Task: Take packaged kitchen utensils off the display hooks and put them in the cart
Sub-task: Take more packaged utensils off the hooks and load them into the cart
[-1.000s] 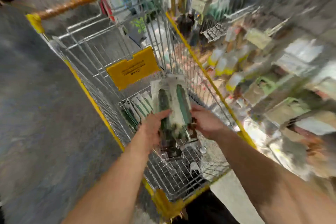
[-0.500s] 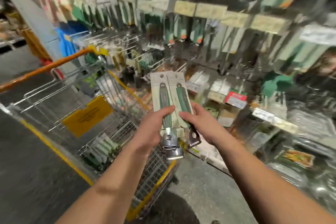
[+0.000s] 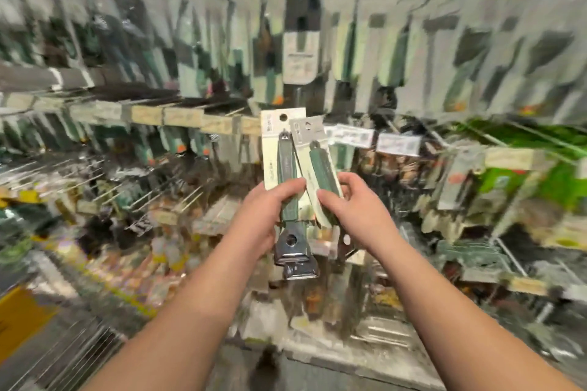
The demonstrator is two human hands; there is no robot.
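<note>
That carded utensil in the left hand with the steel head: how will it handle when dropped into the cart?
The carded utensil is probably bottom-heavy: its steel head hangs below the left hand. The thin backing card likely bends easily. It looks flat, so it should not roll.

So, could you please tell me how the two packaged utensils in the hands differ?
The left package, gripped by the left hand, stands nearly upright; the right package, pinched by the right hand, tilts and sits partly behind it. The left package shows a shiny metal head below the hand; the right package's lower end is hidden. Both have pale backing cards with hang holes and green handles.
</note>
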